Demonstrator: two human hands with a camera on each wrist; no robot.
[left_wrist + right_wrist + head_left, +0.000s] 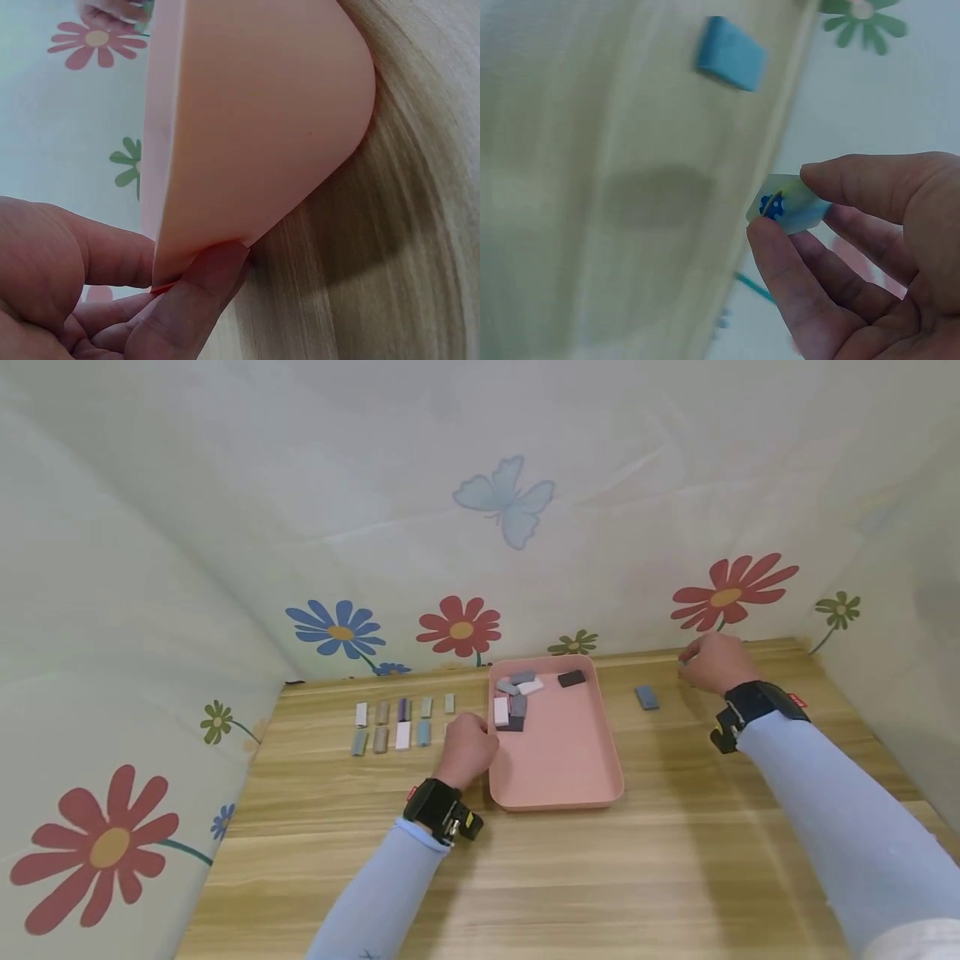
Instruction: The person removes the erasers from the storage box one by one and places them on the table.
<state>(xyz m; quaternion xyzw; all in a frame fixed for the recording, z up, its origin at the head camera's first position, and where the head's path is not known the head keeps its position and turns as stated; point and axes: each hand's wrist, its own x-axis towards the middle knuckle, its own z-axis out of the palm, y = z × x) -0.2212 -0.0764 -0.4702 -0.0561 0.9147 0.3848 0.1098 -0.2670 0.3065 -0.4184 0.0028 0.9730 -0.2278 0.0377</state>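
My left hand [467, 750] pinches the left wall of a shallow pink tray [558, 764]; in the left wrist view, thumb and fingers grip its rim from both sides. Off to the right, my right hand [716, 662] is raised above the table near the back wall. Between its thumb and fingertips it holds a small pale green eraser [799, 202] with a blue print. A blue eraser [647, 697] lies on the table between the tray and that hand. Inside the tray's back left part are several white and grey erasers [501, 710], and a black eraser [572, 678] sits at the back right.
Left of the tray, several small erasers [403, 735] in pale, purple and blue tones lie in two rows, partly hidden by the left hand. The wooden table [570, 885] meets a flower-printed wall covering [630, 552] at the back and sides.
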